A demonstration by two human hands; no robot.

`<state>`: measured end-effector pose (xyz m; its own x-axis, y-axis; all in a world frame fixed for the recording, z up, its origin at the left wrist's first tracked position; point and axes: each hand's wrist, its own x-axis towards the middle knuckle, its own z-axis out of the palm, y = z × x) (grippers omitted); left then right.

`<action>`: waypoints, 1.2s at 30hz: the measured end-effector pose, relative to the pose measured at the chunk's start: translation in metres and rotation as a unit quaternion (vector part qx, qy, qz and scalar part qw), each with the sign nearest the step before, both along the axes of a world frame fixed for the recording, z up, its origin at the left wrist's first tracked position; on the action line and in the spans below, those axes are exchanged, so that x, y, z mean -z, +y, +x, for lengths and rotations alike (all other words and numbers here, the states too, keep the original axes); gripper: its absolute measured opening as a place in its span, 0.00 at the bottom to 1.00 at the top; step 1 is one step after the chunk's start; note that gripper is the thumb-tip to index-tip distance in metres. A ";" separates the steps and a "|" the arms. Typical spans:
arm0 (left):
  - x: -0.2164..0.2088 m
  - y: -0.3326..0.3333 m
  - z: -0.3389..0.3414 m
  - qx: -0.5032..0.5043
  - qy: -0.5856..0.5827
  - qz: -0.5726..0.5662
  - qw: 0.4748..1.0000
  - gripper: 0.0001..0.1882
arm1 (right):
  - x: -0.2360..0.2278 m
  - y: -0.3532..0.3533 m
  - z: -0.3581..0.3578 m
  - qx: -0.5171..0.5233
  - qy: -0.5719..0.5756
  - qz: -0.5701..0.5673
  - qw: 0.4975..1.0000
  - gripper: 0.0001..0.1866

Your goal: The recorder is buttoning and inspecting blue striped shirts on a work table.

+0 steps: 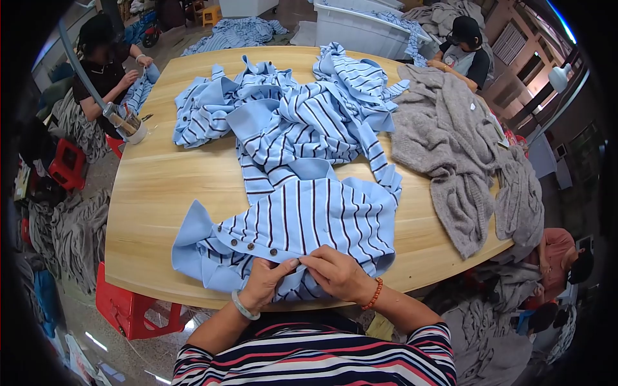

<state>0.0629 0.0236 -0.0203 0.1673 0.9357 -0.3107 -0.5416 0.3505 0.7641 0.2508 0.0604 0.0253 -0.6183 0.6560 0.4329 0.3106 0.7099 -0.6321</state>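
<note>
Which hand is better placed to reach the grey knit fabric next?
Probably the right hand: the fuzzy grey knitted fabric lies to its right. The left hand is farther away; both hold the light-blue, dark-striped cloth garment.

On table (151, 199): garment (322, 215) at near edge | garment heap (309, 122) behind it | knitwear (447, 145) right
</note>
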 end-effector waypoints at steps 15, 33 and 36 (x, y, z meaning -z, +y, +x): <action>0.006 -0.001 0.007 -0.027 0.193 0.093 0.976 0.07 | -0.003 0.000 -0.002 -0.032 -0.073 0.026 0.996 0.10; -0.017 -0.005 -0.004 0.122 0.351 0.232 0.899 0.11 | 0.007 -0.001 0.004 0.008 -0.107 0.033 0.994 0.16; -0.022 -0.003 -0.004 0.118 0.382 0.235 0.886 0.16 | 0.006 0.003 0.003 0.009 -0.084 -0.006 0.996 0.18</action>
<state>0.0588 0.0208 0.0016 0.2841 0.9588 -0.0029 0.2424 -0.0689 0.9677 0.2540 0.0631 0.0194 -0.6692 0.6723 0.3164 0.4249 0.6956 -0.5793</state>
